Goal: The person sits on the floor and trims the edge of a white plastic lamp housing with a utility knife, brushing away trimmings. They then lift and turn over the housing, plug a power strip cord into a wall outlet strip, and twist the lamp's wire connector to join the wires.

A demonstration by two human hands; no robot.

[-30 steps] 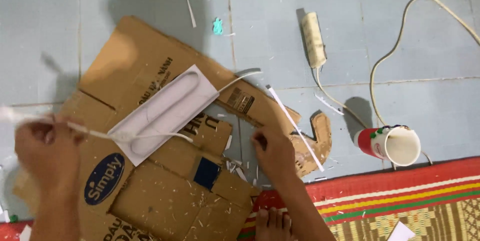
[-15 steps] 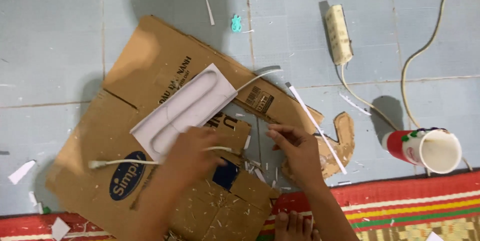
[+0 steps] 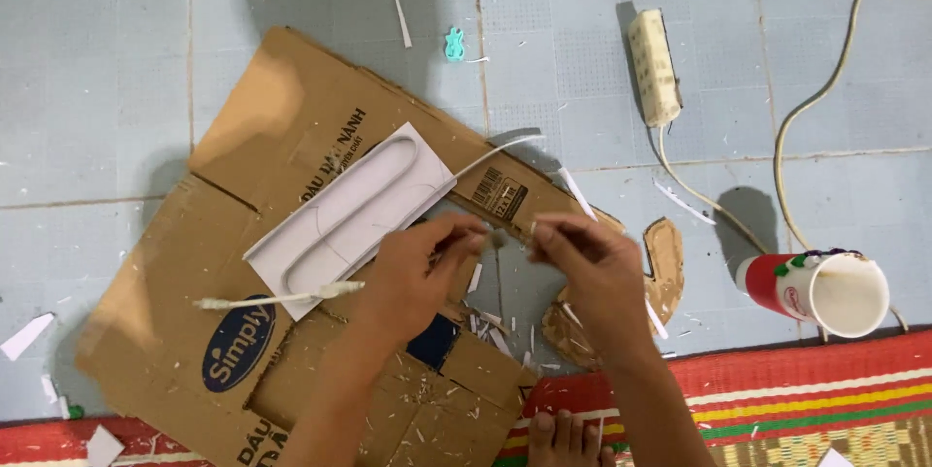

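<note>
At the centre of the frame the person's left hand (image 3: 413, 268) and right hand (image 3: 592, 268) meet fingertip to fingertip over a flattened cardboard box (image 3: 282, 137). Each hand's fingers are pinched narrow on what looks like a thin white strip (image 3: 497, 237) held between them; it is too small to tell exactly what it is. It is likely very light and flexible, easily bent or dropped, so a fingertip pinch near each end seems the right hold. A white stick (image 3: 277, 299) juts out to the left from under the left hand, though whether the hand grips it cannot be told. Just left of the hands a white moulded plastic tray (image 3: 349, 210) lies on the cardboard. At right a red and white cup (image 3: 820, 290) lies on its side on the tiled floor, a power strip (image 3: 653, 64) sits upper right, and a striped mat (image 3: 777, 399) runs along the bottom edge.
</note>
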